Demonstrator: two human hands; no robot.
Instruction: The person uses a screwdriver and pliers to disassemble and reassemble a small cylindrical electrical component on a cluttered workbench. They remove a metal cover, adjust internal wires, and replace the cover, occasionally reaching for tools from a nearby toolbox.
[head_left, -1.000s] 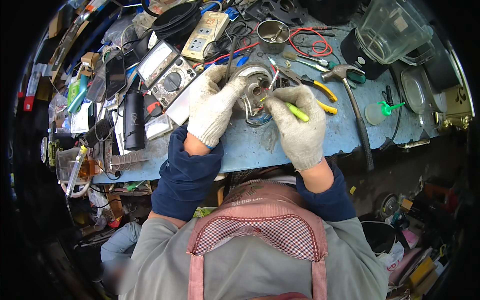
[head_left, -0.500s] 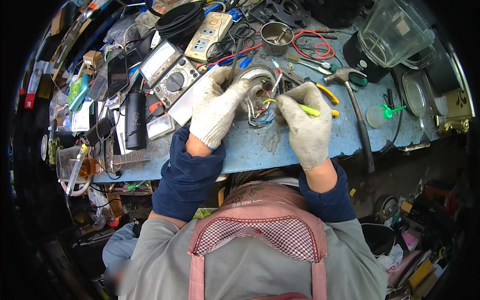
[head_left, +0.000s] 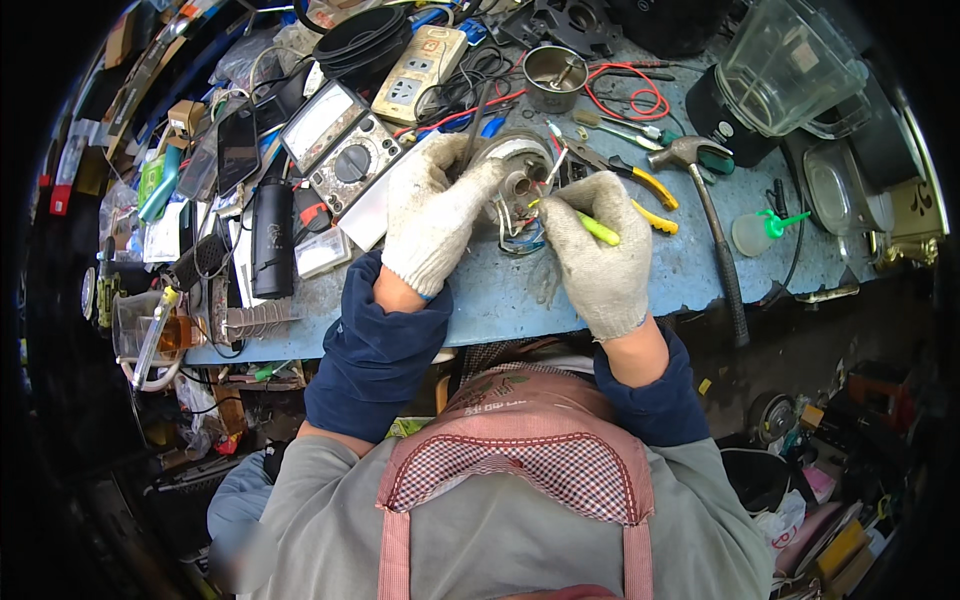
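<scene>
Both hands wear off-white knitted gloves. My left hand (head_left: 435,215) is closed on the left side of a round metal appliance part (head_left: 520,160), with a dark cord or rod beside its thumb. Short coloured wires (head_left: 522,238) hang from the part's near side. My right hand (head_left: 603,255) is closed around a slim tool with a yellow-green handle (head_left: 598,230), whose kind I cannot make out. Its fingertips are close to the part's right side, by a bit of yellow wire. Just beyond that hand lie yellow-handled pliers (head_left: 652,188).
An analog multimeter (head_left: 345,155) and a power strip (head_left: 420,72) lie left of the part. Behind it stands a metal cup (head_left: 555,78) beside red test leads. A hammer (head_left: 712,230), a green-tipped bottle (head_left: 762,232) and a blender jug (head_left: 790,70) occupy the right side.
My right hand has shifted slightly left and turned, bringing the yellow-green handle with it. More of the pliers shows. My left hand keeps its hold on the metal part.
</scene>
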